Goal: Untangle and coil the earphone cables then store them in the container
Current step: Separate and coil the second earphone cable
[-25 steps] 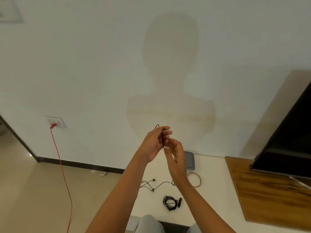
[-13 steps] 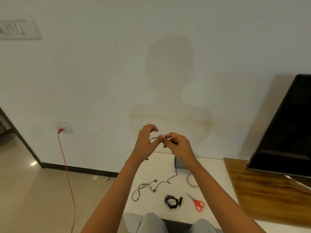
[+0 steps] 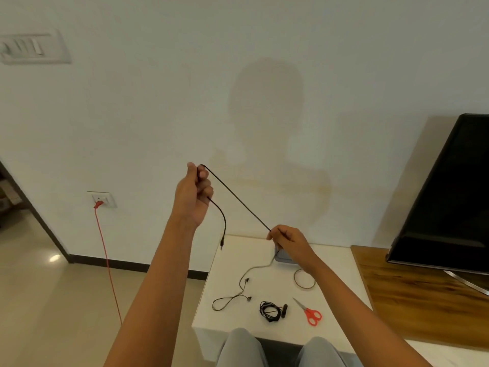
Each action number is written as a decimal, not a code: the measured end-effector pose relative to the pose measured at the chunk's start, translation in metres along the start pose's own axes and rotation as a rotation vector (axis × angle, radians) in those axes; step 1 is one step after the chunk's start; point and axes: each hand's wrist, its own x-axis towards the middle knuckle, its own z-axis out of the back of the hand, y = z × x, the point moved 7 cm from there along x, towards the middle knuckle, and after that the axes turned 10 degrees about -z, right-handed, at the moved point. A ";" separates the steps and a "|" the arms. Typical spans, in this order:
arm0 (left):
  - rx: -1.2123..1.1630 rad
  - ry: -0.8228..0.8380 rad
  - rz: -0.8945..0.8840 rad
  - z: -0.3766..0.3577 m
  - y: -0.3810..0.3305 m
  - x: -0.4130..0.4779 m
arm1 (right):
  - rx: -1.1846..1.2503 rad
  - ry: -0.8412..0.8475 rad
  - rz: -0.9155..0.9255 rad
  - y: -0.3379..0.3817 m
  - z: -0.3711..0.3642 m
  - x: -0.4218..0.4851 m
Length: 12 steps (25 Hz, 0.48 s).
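Head view, single frame. We hold one black earphone cable (image 3: 238, 198), thin and matte, drawn taut in a straight diagonal between our two hands above a white, smooth-topped desk (image 3: 230, 263).

Left hand (image 3: 194, 194): raised, fingers curled into a fist around the upper bend of the cable; a short tail curves down from the fist and ends in a slim plug (image 3: 221, 243) hanging free over the desk's far left corner.

Right hand (image 3: 289, 241): lower, thumb and fingertips pinched narrowly on the cable's other end; beyond the pinch the cable drops to the desk and trails off in a loose curve to a small loop (image 3: 221, 304) with two earbuds.

On the desk, nearer us: a second black earphone set (image 3: 270, 311), bunched in a rough coil; red-handled scissors (image 3: 309, 312) with bright metal blades, just right of it; a thin brown ring, apparently a rubber band (image 3: 304, 278); a grey rounded container (image 3: 283, 256), mostly hidden behind the right hand.

Surroundings: a dark flat screen (image 3: 449, 197) on a wood-grain surface to the right; a red cord (image 3: 107, 260) running from a wall socket to the glossy floor.

Against half a second ago: then the hands met fingertip to fingertip; now they stand well apart, the left higher, the cable stretched out between them.
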 end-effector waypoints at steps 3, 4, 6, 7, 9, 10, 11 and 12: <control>0.268 0.077 -0.077 0.003 0.003 0.004 | 0.007 -0.139 -0.013 0.007 0.005 -0.001; 0.371 0.149 -0.079 -0.001 0.014 0.001 | -0.024 -0.163 0.014 0.022 0.004 0.002; 0.522 0.330 -0.052 -0.016 0.041 -0.010 | -0.102 -0.144 0.073 0.057 -0.003 0.007; 0.606 0.422 -0.032 -0.023 0.054 -0.016 | -0.130 -0.124 0.100 0.072 -0.006 0.009; 0.828 0.545 -0.020 -0.033 0.072 -0.025 | -0.160 -0.129 0.129 0.089 -0.005 0.015; 0.964 0.569 -0.036 -0.034 0.076 -0.027 | -0.152 -0.150 0.127 0.092 -0.001 0.017; 1.095 0.577 -0.062 -0.033 0.077 -0.027 | -0.115 -0.171 0.108 0.090 0.005 0.018; 1.190 0.568 -0.089 -0.030 0.077 -0.025 | -0.043 -0.181 0.067 0.084 0.011 0.020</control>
